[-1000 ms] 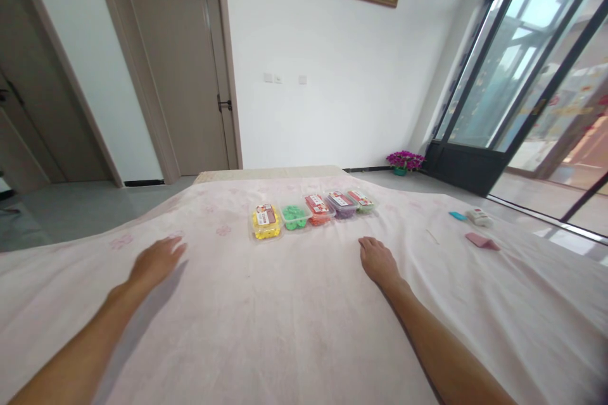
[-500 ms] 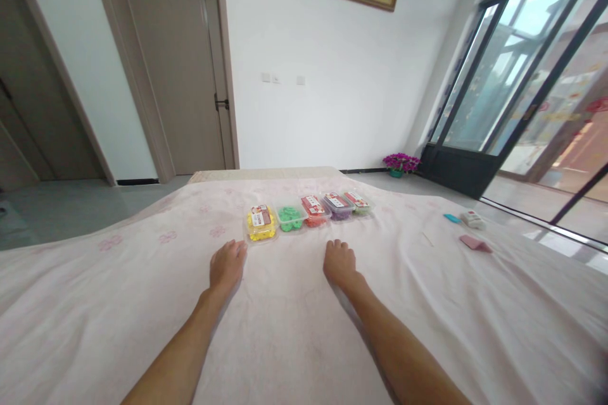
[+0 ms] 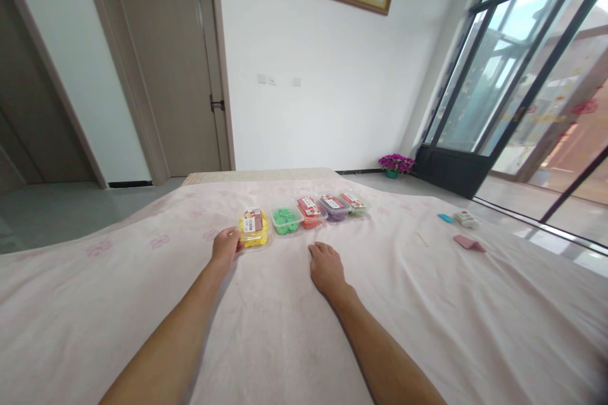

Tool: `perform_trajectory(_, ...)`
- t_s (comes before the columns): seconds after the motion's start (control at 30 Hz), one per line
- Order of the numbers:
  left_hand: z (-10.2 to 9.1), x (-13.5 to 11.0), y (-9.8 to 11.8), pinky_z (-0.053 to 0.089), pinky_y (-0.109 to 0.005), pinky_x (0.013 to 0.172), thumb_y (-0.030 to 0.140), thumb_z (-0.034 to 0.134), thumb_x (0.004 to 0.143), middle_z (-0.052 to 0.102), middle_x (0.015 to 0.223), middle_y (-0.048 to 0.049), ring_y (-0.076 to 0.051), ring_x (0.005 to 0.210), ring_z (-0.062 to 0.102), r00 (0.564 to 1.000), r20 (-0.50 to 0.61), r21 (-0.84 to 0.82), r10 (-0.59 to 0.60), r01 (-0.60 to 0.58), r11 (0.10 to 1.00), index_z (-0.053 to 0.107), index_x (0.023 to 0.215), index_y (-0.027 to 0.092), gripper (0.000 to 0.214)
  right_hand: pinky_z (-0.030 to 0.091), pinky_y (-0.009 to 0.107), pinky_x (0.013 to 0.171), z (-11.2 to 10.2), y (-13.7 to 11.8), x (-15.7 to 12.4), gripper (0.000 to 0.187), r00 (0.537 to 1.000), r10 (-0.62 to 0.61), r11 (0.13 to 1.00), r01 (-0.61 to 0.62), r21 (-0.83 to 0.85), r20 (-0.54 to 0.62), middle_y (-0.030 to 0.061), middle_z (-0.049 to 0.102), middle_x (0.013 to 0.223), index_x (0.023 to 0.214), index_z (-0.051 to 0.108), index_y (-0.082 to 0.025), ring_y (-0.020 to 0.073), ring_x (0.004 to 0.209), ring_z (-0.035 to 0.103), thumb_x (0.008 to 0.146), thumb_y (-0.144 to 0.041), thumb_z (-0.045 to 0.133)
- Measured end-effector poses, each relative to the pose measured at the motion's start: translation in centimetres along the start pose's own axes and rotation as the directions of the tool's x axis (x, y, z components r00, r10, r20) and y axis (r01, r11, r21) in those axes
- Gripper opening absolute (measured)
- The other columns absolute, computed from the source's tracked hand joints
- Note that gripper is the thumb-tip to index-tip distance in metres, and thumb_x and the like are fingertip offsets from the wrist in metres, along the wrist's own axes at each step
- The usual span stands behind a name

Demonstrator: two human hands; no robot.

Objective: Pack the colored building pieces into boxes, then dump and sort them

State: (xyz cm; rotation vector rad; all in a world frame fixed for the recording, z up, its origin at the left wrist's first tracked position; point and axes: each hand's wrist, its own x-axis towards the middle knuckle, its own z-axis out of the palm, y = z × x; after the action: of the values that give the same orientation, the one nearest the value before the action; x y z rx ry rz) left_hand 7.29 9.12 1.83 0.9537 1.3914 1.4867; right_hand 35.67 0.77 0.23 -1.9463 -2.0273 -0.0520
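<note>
My left hand grips the left edge of a clear plastic box of yellow pieces, with the thumb and fingers closed at its near left corner. The box carries a white and brown label. Just right of it stands a clear tub of green pieces, with no label visible on top. My right hand lies palm down on the cloth, fingers loosely bent and slightly apart, holding nothing. It is nearest to the labelled box of red pieces. Boxes of purple pieces and pale green pieces continue the row.
A pale pink floral cloth covers the wide surface, with folds at right. On it at the right lie a blue item, a small white package, a folded pink piece and a thin pale stick.
My left hand has moved forward onto the yellow box and closed on its edge; the box has shifted slightly towards me. My right hand has moved slightly left. The view has turned a little right.
</note>
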Motion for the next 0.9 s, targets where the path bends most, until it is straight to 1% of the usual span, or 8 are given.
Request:
perform_trajectory(0.2,-5.2,-3.8,0.7,0.055,-0.022,0.055,0.025,0.071,0.064,0.048,0.054,0.0084,-0.007,0.047,0.046,0.995,0.049,-0.138,-0.090,0.096,0.986,0.070,0.101,0.012,0.038,0.035,0.039,0.112,-0.1,0.2,0.1,0.045,1.000,-0.012,0.999,0.013,0.043,-0.021,0.0134,0.062,0.141,0.134,0.065,-0.018,0.0279,0.130,0.054,0.094,-0.014,0.046)
perform_trajectory(0.33,-6.9,-6.1,1.7,0.060,-0.026,0.059,0.021,0.076,0.067,0.057,0.061,0.0048,-0.008,0.049,0.052,0.975,0.149,-0.182,-0.167,0.193,0.964,0.068,0.115,0.011,0.049,0.038,0.039,0.111,-0.3,-0.1,0.1,0.038,0.995,-0.074,0.974,0.088,0.209,-0.072,0.0133,0.069,0.129,0.123,0.072,-0.018,0.0265,0.124,0.059,0.094,-0.016,0.047)
perform_trajectory(0.4,-6.4,-7.4,2.4,0.061,-0.027,0.060,0.021,0.076,0.072,0.065,0.069,0.0006,-0.010,0.052,0.059,0.954,0.209,-0.147,-0.216,0.249,0.957,0.062,0.127,0.012,0.057,0.041,0.041,0.110,-0.2,-0.7,-0.2,0.035,0.987,-0.088,0.911,0.133,0.390,-0.131,0.0124,0.072,0.123,0.120,0.073,-0.020,0.0260,0.120,0.061,0.097,-0.024,0.047)
perform_trajectory(0.47,-5.0,-9.1,2.9,0.062,-0.029,0.061,0.023,0.076,0.076,0.068,0.074,-0.0018,-0.014,0.056,0.066,0.935,0.251,-0.061,-0.250,0.274,0.960,0.054,0.138,0.015,0.066,0.044,0.044,0.108,0.0,-1.5,-0.6,0.038,0.984,-0.070,0.782,0.156,0.603,-0.163,0.0120,0.073,0.122,0.123,0.071,-0.021,0.0260,0.118,0.063,0.100,-0.035,0.045)
perform_trajectory(0.6,-1.3,-12.7,2.3,0.061,-0.029,0.061,0.031,0.072,0.082,0.068,0.076,-0.0009,-0.017,0.060,0.069,0.913,0.313,0.059,-0.262,0.256,0.965,0.044,0.143,0.018,0.069,0.051,0.045,0.101,0.8,-2.8,-1.0,0.050,0.992,-0.047,0.522,0.124,0.844,-0.117,0.0140,0.068,0.132,0.136,0.063,-0.022,0.0258,0.112,0.065,0.099,-0.051,0.046)
perform_trajectory(0.67,-0.2,-13.5,1.4,0.057,-0.028,0.055,0.041,0.064,0.087,0.064,0.071,0.0012,-0.015,0.055,0.066,0.915,0.317,0.116,-0.250,0.224,0.968,0.046,0.139,0.017,0.060,0.053,0.043,0.095,1.3,-3.0,-0.8,0.055,0.996,-0.007,0.512,0.079,0.855,-0.088,0.0138,0.067,0.131,0.138,0.060,-0.020,0.0241,0.104,0.065,0.095,-0.052,0.054)
perform_trajectory(0.77,-0.3,-12.6,-0.2,0.054,-0.028,0.052,0.051,0.055,0.090,0.064,0.075,-0.0011,-0.015,0.054,0.064,0.960,0.231,0.196,-0.159,0.114,0.974,0.054,0.130,0.015,0.054,0.052,0.039,0.090,2.0,-2.6,-0.1,0.059,0.998,0.041,0.529,0.012,0.849,-0.039,0.0094,0.071,0.110,0.138,0.059,-0.016,0.0205,0.092,0.064,0.090,-0.050,0.058)
perform_trajectory(0.9,-1.9,-9.2,-1.4,0.057,-0.029,0.063,0.050,0.061,0.085,0.067,0.118,-0.0149,-0.020,0.084,0.071,0.995,0.098,0.142,-0.024,0.010,0.990,0.058,0.130,0.016,0.056,0.051,0.036,0.088,2.2,-2.1,0.3,0.056,1.000,0.030,0.442,-0.012,0.897,-0.001,0.0056,0.070,0.103,0.132,0.063,-0.018,0.0197,0.092,0.062,0.085,-0.050,0.061)
